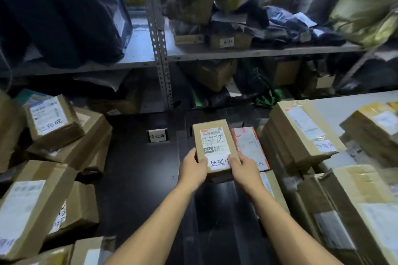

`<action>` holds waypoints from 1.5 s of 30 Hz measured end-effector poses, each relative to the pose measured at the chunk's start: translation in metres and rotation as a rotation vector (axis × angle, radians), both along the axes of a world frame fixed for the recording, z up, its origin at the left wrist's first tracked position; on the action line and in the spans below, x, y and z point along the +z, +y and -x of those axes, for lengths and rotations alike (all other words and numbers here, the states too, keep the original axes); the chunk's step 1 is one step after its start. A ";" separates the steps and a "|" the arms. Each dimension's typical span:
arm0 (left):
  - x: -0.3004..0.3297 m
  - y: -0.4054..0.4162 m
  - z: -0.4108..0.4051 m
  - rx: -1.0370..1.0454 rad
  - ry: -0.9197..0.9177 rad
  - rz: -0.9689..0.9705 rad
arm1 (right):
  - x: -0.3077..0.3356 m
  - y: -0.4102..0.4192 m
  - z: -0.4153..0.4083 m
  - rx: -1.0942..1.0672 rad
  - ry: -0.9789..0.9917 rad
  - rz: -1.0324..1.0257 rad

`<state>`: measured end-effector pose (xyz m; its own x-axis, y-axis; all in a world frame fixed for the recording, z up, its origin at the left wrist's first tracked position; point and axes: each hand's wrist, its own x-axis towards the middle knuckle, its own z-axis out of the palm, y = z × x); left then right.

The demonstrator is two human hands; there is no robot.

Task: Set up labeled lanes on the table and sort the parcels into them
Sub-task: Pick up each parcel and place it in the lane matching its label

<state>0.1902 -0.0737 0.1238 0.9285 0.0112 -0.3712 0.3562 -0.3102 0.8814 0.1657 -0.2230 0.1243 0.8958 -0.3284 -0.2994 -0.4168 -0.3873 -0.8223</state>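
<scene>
A small brown cardboard parcel (212,135) with a shipping label and a white handwritten slip lies at the middle of the dark table (137,168). My left hand (192,166) grips its near left corner and my right hand (244,169) grips its near right corner, thumbs on top. Just right of it lies a flat red-and-white parcel (247,144), partly under my right hand. A small white lane label (157,135) stands upright on the table to the left of the held parcel.
Stacks of brown boxes (53,135) crowd the table's left side, and more boxes (301,131) pile up on the right. Behind the table stands a metal shelf rack (159,54) loaded with bags and cartons.
</scene>
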 end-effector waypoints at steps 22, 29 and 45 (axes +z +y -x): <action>-0.078 -0.060 -0.043 0.120 0.255 -0.145 | -0.097 0.001 -0.054 -0.004 0.285 0.054; -0.087 -0.056 -0.039 0.117 0.221 -0.164 | -0.102 0.000 -0.050 0.047 0.266 0.071; 0.021 0.037 -0.013 0.206 -0.162 0.011 | 0.032 0.056 -0.047 0.255 -0.237 -0.001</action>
<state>0.2033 -0.0368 0.1449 0.9543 0.2034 -0.2189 0.2647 -0.2357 0.9351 0.2124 -0.1669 0.1562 0.9937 -0.0847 -0.0737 -0.1043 -0.4540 -0.8849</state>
